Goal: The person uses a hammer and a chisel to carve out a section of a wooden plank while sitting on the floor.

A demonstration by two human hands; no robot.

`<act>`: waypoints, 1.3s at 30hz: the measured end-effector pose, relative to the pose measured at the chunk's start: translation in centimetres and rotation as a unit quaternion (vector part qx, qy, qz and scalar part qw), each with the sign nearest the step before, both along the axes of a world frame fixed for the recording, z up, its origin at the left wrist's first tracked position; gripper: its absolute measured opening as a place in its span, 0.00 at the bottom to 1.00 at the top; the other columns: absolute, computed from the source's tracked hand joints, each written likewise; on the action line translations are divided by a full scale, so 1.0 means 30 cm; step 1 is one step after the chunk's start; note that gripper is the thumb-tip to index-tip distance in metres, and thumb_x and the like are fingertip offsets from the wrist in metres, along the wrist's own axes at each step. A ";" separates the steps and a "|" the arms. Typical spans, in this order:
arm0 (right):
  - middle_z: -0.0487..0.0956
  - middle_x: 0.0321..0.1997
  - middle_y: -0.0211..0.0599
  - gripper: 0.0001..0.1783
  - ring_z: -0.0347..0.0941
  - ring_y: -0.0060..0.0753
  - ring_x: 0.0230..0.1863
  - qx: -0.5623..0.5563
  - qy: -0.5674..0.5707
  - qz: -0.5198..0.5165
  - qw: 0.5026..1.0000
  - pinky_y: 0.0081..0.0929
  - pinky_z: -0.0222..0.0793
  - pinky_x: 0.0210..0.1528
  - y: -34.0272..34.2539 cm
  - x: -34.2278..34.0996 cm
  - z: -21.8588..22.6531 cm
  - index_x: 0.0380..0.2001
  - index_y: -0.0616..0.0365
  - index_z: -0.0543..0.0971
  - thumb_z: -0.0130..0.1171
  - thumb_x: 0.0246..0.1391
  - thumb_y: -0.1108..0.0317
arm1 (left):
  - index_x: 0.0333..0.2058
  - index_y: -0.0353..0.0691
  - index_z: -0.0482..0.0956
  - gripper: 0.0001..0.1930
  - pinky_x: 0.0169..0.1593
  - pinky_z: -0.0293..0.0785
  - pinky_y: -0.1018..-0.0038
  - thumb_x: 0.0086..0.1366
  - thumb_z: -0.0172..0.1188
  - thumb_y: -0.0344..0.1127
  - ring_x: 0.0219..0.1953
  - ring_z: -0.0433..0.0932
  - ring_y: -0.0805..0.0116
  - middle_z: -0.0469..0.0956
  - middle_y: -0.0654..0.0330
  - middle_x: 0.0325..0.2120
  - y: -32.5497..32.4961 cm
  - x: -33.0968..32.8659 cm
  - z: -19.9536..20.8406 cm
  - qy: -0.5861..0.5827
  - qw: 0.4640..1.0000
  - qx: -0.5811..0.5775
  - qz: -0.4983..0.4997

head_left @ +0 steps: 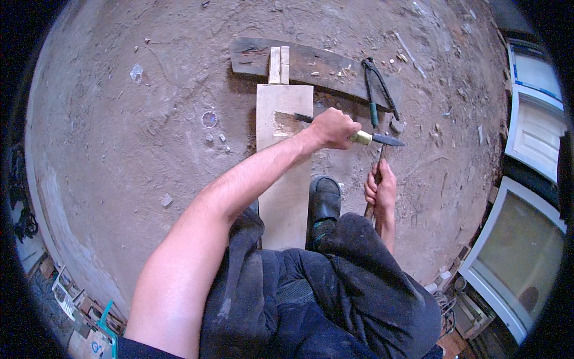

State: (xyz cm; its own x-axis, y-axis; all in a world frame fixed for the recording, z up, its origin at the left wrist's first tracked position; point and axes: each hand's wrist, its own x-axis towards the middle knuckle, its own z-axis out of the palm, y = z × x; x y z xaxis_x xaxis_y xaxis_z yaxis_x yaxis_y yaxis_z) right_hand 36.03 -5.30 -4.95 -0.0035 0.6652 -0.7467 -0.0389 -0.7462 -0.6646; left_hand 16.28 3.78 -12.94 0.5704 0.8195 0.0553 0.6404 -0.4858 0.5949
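My left hand (333,128) is closed round the chisel, whose dark blade (304,118) reaches the right edge of a shallow cut recess (284,124) in a pale wooden board (284,191). The pale butt of the chisel's handle (362,137) sticks out on the right of the fist. Beside it is the dark head of a hammer (388,140), close to the butt; I cannot tell whether they touch. Low on the hammer's wooden handle, my right hand (381,184) is wrapped. The board runs lengthwise from between my legs, with its far end by a dark plank.
The dark curved plank (326,67) lies crosswise with wood chips on it. Two thin pale strips (279,64) rest there, and pincers with a green grip (373,113) lean over its right end. Framed glass panels (517,257) stand at right. Rubble dots the dirt floor (149,131).
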 end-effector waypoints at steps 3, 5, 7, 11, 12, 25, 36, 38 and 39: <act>0.55 0.11 0.23 0.21 0.47 0.16 0.08 0.114 0.030 -0.141 0.983 0.18 0.43 0.06 -0.018 -0.013 -0.015 0.30 0.48 0.63 0.40 0.65 0.43 | 0.22 0.42 0.77 0.09 0.30 0.78 0.60 0.41 0.62 0.38 0.25 0.81 0.53 0.79 0.51 0.19 0.002 0.001 -0.009 -0.013 0.999 0.017 0.028; 0.55 0.12 0.23 0.20 0.48 0.16 0.08 0.156 0.018 -0.205 0.966 0.19 0.43 0.06 -0.020 -0.034 -0.032 0.29 0.48 0.63 0.39 0.65 0.44 | 0.23 0.42 0.77 0.09 0.30 0.78 0.60 0.41 0.62 0.38 0.25 0.81 0.53 0.79 0.51 0.19 0.013 0.005 -0.003 -0.013 0.999 0.015 0.030; 0.55 0.11 0.23 0.20 0.47 0.16 0.08 0.121 0.012 -0.184 0.975 0.19 0.43 0.06 -0.017 -0.043 -0.037 0.29 0.48 0.63 0.39 0.65 0.44 | 0.23 0.42 0.77 0.09 0.30 0.78 0.60 0.42 0.62 0.38 0.25 0.81 0.53 0.79 0.51 0.19 0.021 0.007 -0.008 -0.015 0.999 0.013 0.031; 0.54 0.10 0.22 0.21 0.47 0.16 0.07 0.046 0.009 -0.075 0.996 0.18 0.43 0.07 0.023 0.032 -0.014 0.30 0.48 0.64 0.38 0.65 0.43 | 0.23 0.45 0.76 0.09 0.27 0.76 0.59 0.44 0.62 0.41 0.22 0.80 0.53 0.78 0.53 0.17 0.008 -0.010 -0.042 -0.015 0.999 0.027 0.024; 0.54 0.11 0.22 0.21 0.47 0.16 0.07 0.110 0.040 -0.143 0.983 0.18 0.41 0.07 0.019 0.044 -0.022 0.30 0.47 0.65 0.38 0.65 0.43 | 0.23 0.45 0.76 0.09 0.27 0.76 0.59 0.44 0.62 0.41 0.22 0.80 0.53 0.78 0.53 0.17 0.014 -0.005 -0.041 -0.029 0.999 0.029 0.030; 0.55 0.12 0.22 0.19 0.49 0.15 0.08 0.189 0.021 -0.257 0.948 0.16 0.43 0.07 0.042 -0.019 -0.031 0.32 0.49 0.64 0.40 0.65 0.46 | 0.26 0.45 0.77 0.11 0.26 0.76 0.59 0.46 0.63 0.44 0.23 0.80 0.54 0.78 0.55 0.18 0.017 0.001 -0.037 -0.005 0.999 0.030 0.021; 0.55 0.11 0.21 0.17 0.46 0.15 0.08 0.034 0.031 -0.037 0.998 0.17 0.41 0.07 0.083 -0.001 0.006 0.30 0.49 0.64 0.41 0.66 0.49 | 0.25 0.45 0.76 0.10 0.26 0.76 0.59 0.46 0.63 0.42 0.23 0.80 0.53 0.78 0.54 0.18 0.015 -0.006 -0.033 0.004 1.000 0.029 0.008; 0.56 0.11 0.22 0.17 0.46 0.15 0.07 -0.010 0.039 0.019 0.999 0.17 0.41 0.07 0.080 -0.026 0.020 0.30 0.49 0.64 0.41 0.66 0.49 | 0.26 0.45 0.76 0.10 0.27 0.76 0.58 0.46 0.63 0.42 0.23 0.80 0.53 0.78 0.54 0.18 -0.008 -0.009 -0.057 0.008 0.999 0.033 -0.011; 0.56 0.11 0.23 0.17 0.46 0.15 0.07 -0.032 0.044 0.048 0.997 0.18 0.41 0.07 0.078 -0.033 0.021 0.30 0.49 0.64 0.41 0.65 0.49 | 0.26 0.45 0.76 0.10 0.27 0.76 0.58 0.47 0.63 0.41 0.23 0.80 0.53 0.78 0.55 0.18 -0.017 -0.009 -0.068 0.014 0.999 0.037 -0.029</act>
State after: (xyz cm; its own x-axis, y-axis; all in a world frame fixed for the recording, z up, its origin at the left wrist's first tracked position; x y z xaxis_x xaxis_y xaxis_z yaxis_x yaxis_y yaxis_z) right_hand 35.04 -2.96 -4.32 -0.1309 0.6092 -0.7821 -0.0214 -0.7904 -0.6122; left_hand 16.00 3.26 -14.99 0.6196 0.7787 0.0981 0.6256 -0.5655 0.5375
